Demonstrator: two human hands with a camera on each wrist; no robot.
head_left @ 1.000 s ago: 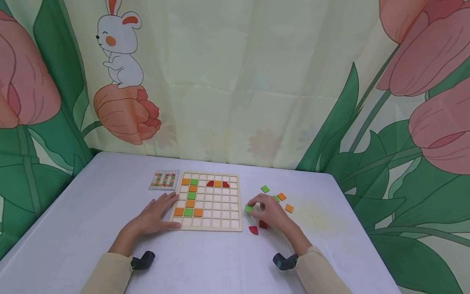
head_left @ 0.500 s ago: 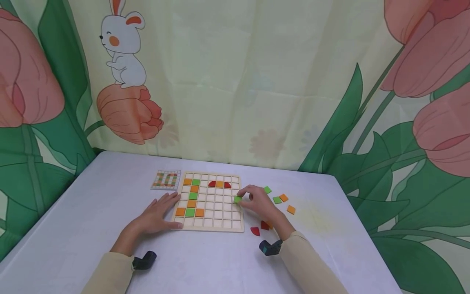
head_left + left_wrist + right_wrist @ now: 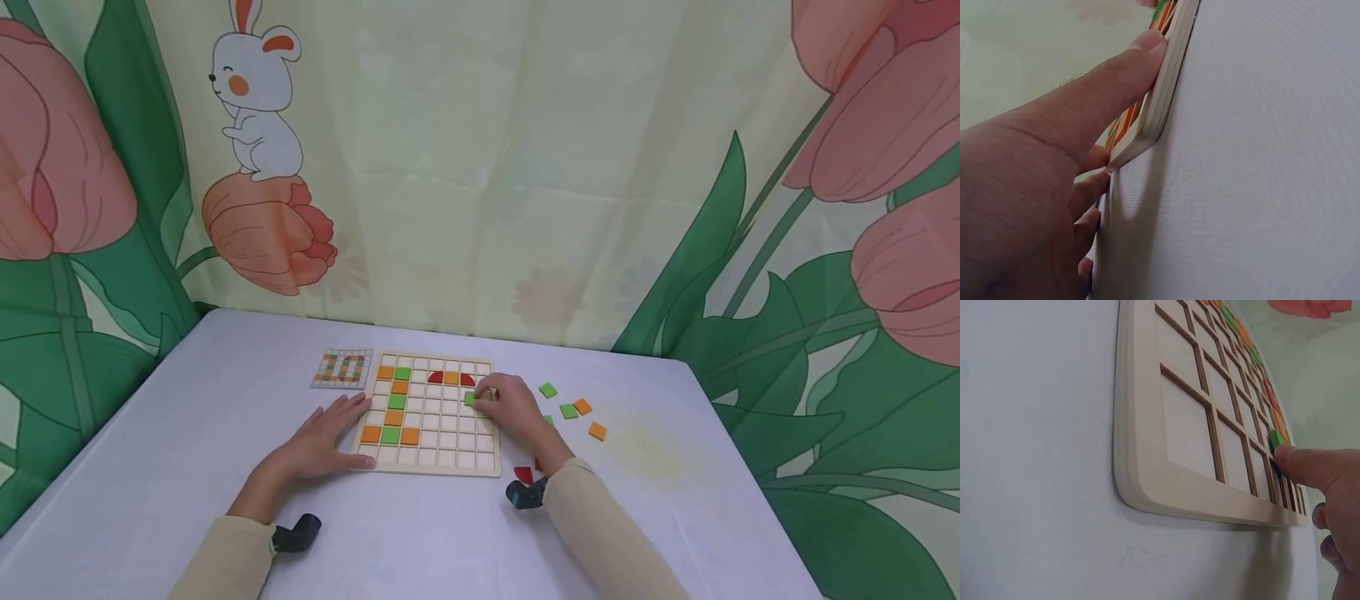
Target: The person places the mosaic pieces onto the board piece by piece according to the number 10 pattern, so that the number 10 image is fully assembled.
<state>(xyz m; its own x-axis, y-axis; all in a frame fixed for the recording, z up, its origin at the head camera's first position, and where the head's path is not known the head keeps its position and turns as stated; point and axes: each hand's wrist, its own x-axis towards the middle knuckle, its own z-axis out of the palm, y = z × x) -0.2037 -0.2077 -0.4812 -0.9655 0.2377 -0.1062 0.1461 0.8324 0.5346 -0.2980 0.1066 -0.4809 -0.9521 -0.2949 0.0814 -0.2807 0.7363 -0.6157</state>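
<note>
A wooden grid board (image 3: 442,469) lies on the table, with orange and green square tiles in its left columns. Near its top right, an orange tile (image 3: 451,377) sits between two red quarter-round tiles (image 3: 436,377). My right hand (image 3: 510,406) pinches a green square tile (image 3: 469,398) over the cell just below the right red piece; in the right wrist view the thumb presses on this green tile (image 3: 1277,440). My left hand (image 3: 322,440) rests at the board's left side, fingers spread. Its thumb lies on the board's near edge in the left wrist view.
A printed pattern card (image 3: 342,368) lies left of the board. To the right are loose green tiles (image 3: 548,390) and orange tiles (image 3: 597,432). A red quarter-round piece (image 3: 522,474) lies near the right wrist camera (image 3: 527,493). A patterned curtain (image 3: 480,167) hangs behind.
My right hand has carried the green tile leftward and slightly away from me, from beside the board to a cell under the right red piece. The left hand stays in place.
</note>
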